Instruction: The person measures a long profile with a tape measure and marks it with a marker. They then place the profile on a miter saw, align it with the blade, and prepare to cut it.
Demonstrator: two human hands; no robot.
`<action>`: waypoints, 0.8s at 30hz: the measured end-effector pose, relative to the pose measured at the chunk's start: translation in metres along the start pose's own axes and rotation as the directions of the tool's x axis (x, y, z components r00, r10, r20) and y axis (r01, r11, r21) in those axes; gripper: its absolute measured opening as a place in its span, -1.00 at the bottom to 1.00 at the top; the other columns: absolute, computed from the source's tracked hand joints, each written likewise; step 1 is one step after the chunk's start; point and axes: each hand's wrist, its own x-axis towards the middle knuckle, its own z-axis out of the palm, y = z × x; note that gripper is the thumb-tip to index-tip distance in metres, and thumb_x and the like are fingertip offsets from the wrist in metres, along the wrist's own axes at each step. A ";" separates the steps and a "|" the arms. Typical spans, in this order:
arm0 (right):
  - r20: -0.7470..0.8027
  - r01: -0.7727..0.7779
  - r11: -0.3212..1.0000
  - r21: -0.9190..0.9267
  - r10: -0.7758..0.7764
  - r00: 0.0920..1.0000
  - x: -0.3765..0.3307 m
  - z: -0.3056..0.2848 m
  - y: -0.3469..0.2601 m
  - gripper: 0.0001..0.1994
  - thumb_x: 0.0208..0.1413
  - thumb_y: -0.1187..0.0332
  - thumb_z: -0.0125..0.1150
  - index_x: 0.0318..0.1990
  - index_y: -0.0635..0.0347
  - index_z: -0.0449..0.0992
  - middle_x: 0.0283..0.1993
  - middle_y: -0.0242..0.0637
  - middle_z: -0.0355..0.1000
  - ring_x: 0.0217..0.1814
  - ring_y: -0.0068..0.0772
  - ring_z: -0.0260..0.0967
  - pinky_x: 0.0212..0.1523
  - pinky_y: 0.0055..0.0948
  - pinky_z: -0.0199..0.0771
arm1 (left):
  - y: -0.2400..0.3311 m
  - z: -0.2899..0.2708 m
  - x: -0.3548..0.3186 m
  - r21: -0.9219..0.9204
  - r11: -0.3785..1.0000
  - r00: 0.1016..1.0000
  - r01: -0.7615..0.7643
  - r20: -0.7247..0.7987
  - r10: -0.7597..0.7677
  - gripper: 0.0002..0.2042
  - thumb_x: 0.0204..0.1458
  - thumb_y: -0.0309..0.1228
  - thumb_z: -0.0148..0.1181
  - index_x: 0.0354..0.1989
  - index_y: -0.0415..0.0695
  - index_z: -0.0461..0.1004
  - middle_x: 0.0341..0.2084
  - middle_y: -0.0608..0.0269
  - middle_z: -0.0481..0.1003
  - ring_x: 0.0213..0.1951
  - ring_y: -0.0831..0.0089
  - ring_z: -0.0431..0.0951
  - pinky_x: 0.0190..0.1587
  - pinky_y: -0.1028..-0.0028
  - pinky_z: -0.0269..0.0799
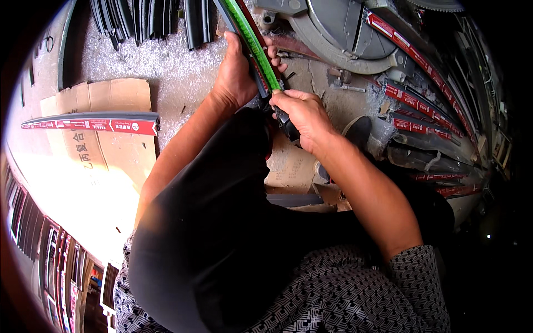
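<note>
My left hand (237,75) is wrapped around a long, narrow profile bar (223,10), its thumb along the left side and fingertips showing on the right. A bright green strip (254,49) runs lengthwise along the bar, with a dark red edge beside it. At the bar's near end, my right hand (302,114) is closed, its thumb and forefinger by the end of the green strip. A glossy black object (286,126) sticks out below those fingers; its kind is partly hidden by the hand. The bar's far end runs out of the top of the view.
On the left, a dark profile with a red-and-white label (100,123) lies across flattened cardboard (119,97). Bundled black profiles (158,16) lie at the top left. A round grey machine base (344,33) stands at the top right. More red-labelled profiles (419,100) lie along the right.
</note>
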 end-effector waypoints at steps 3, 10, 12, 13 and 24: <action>0.004 0.029 0.999 -0.038 -0.029 1.000 -0.003 0.000 -0.004 -0.79 0.26 0.24 0.32 -0.18 0.23 0.65 -0.29 -0.47 0.56 -0.28 -0.64 0.43 -0.17 -0.57 0.44 | 0.005 0.004 0.000 -0.056 0.998 0.996 -0.020 0.083 0.025 -0.12 0.20 0.46 -0.40 0.04 -0.25 0.38 -0.30 0.17 0.41 -0.24 0.27 0.43 0.10 0.11 0.47; -0.001 0.043 0.989 -0.140 -0.044 0.999 -0.008 0.000 -0.003 -0.79 0.23 0.25 0.33 -0.19 0.24 0.67 -0.33 -0.50 0.53 -0.31 -0.66 0.39 -0.21 -0.58 0.40 | 0.021 0.004 0.002 -0.082 0.989 0.989 -0.126 0.062 0.131 -0.14 0.28 0.40 -0.54 -0.01 -0.26 0.38 -0.34 0.18 0.39 -0.29 0.27 0.41 0.09 0.15 0.43; -0.009 0.062 0.987 -0.151 -0.064 0.998 -0.008 0.002 -0.002 -0.78 0.23 0.26 0.33 -0.18 0.24 0.68 -0.34 -0.51 0.53 -0.31 -0.66 0.39 -0.21 -0.57 0.40 | 0.022 0.003 0.002 -0.029 0.985 0.984 -0.170 0.054 0.171 -0.15 0.27 0.41 -0.52 -0.02 -0.25 0.38 -0.34 0.19 0.39 -0.29 0.28 0.41 0.08 0.16 0.43; -0.012 0.071 0.985 -0.156 -0.074 0.997 -0.008 0.003 -0.001 -0.78 0.23 0.26 0.33 -0.17 0.24 0.68 -0.34 -0.51 0.52 -0.31 -0.66 0.38 -0.21 -0.57 0.39 | 0.023 0.002 0.002 -0.002 0.982 0.980 -0.191 0.050 0.191 -0.15 0.27 0.41 -0.51 -0.02 -0.25 0.38 -0.35 0.20 0.39 -0.30 0.29 0.41 0.08 0.17 0.42; 0.013 0.122 0.981 -0.153 -0.121 0.993 -0.014 0.011 -0.012 -0.75 0.24 0.25 0.32 -0.19 0.32 0.66 -0.37 -0.54 0.46 -0.33 -0.68 0.28 -0.25 -0.57 0.29 | 0.027 0.013 0.001 0.176 0.932 0.924 -0.317 -0.163 0.345 -0.15 0.24 0.46 -0.43 -0.15 -0.22 0.42 -0.45 0.22 0.41 -0.36 0.28 0.42 -0.06 0.20 0.47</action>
